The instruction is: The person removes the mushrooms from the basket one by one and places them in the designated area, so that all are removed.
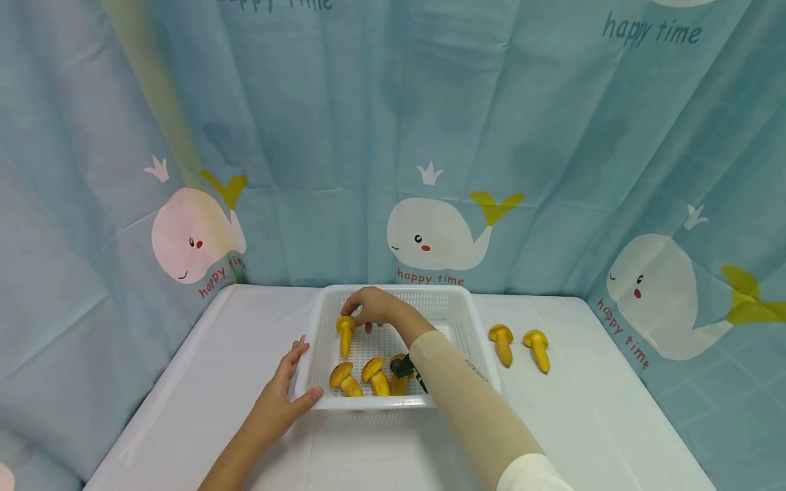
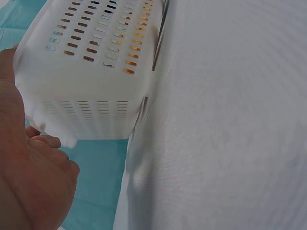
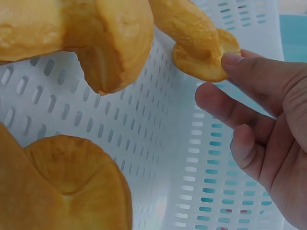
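Note:
A white perforated plastic basket (image 1: 393, 402) stands on the table, with several yellow mushrooms in it. My right hand (image 1: 376, 307) reaches over the basket and pinches the cap of one mushroom (image 1: 346, 335) near the back left; its stem points toward me. In the right wrist view the thumb and forefinger grip that mushroom (image 3: 199, 48) by the cap's edge. Three more mushrooms, among them a mushroom (image 1: 376, 376) in the middle, lie along the basket's front. My left hand (image 1: 279, 402) rests at the basket's front left corner, thumb on the rim, fingers extended along the left side.
Two yellow mushrooms, the nearer one to the basket (image 1: 502, 344) and another (image 1: 537, 350), lie on the white table (image 1: 583, 423) to the right. Behind the table hangs a blue curtain (image 1: 344, 136) printed with whales. A dark wrist camera (image 1: 402, 367) overlaps one mushroom in the basket.

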`<state>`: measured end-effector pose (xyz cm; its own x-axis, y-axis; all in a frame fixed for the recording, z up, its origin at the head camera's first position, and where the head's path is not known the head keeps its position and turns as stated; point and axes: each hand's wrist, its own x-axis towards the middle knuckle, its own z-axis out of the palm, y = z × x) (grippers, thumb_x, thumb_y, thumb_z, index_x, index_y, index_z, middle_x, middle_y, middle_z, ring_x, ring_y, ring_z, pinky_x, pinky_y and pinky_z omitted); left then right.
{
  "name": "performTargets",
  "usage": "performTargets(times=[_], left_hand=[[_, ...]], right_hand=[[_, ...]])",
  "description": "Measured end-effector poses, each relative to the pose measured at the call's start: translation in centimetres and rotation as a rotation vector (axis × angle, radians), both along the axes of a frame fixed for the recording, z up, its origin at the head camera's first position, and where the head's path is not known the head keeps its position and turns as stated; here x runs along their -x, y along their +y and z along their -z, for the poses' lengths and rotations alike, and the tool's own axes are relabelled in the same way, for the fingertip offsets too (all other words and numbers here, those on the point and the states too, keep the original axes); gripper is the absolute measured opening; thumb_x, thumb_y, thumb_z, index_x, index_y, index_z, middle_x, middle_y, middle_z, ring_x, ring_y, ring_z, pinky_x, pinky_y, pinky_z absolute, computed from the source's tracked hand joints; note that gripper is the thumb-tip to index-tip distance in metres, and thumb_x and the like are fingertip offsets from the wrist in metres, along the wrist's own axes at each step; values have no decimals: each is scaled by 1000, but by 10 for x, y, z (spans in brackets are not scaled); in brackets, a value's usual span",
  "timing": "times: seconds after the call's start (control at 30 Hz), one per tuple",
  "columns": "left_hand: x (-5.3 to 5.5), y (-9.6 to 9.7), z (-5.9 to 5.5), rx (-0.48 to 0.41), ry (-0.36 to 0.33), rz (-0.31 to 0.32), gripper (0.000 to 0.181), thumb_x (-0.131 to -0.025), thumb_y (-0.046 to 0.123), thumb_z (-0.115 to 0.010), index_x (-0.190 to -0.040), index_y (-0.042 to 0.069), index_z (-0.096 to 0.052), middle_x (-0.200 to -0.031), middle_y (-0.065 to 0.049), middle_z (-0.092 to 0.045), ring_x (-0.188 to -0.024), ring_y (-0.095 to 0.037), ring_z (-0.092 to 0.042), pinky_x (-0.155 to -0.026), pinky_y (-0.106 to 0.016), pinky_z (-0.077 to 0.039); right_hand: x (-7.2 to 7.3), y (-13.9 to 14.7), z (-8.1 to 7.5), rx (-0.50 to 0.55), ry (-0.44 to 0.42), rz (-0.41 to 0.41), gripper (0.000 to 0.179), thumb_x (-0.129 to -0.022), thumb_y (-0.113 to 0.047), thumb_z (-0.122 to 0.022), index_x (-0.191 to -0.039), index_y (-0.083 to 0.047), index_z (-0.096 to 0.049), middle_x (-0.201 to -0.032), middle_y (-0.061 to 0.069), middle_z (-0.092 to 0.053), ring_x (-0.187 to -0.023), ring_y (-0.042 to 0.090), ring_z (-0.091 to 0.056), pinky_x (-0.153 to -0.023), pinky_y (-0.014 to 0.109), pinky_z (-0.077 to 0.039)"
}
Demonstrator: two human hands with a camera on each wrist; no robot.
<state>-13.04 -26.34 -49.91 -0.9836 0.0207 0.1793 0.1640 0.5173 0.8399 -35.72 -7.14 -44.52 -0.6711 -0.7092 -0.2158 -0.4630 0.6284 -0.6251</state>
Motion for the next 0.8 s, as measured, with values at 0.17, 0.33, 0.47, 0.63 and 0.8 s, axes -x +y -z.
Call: performTargets(times=[0.17,0.33,0.47,0.63,0.8], left_hand=[[0,-1,1,-3,5,2,86,-91,29,-77,-160,23,-25,-172,0,-15,-158,-34,-11,-115,-77,-18],[1,0,0,1,-2,0,87,-91,30,-77,-160,22,-25,-172,0,-15,-158,-36,-12,-114,-78,-18],[1,0,-1,-6,-4,2,87,-91,30,-77,-160,22,-25,-172,1,-15,-159,-36,-11,-114,-79,-17],[0,1,-1,-14,-5,6,86,-91,30,-77,-160,22,-25,-172,0,-15,-159,-36,-10,-115,-78,-16],[0,1,-1,-8,-1,4,86,-91,30,-77,-160,21,-25,-172,0,-15,-159,-36,-10,-115,-78,-16]], right_hand=[[0,-1,1,12,-14,13,13,-94,-12,-75,-103,-21,-72,-103,-8,-69,-66,22,-69,-53,29,-51],[0,-1,3,17,-26,27,13,-94,-12,-75,-104,-21,-72,-103,-8,-69,-65,22,-69,-54,29,-52],[-1,-2,4,27,-26,31,13,-94,-11,-75,-104,-18,-71,-101,-6,-71,-65,23,-70,-49,26,-47],[-2,0,5,35,-39,36,14,-95,-10,-73,-107,-16,-72,-101,-4,-73,-66,27,-70,-49,27,-47],[-2,1,7,42,-43,39,15,-95,-11,-73,-108,-19,-74,-101,-6,-73,-64,26,-70,-54,30,-52]])
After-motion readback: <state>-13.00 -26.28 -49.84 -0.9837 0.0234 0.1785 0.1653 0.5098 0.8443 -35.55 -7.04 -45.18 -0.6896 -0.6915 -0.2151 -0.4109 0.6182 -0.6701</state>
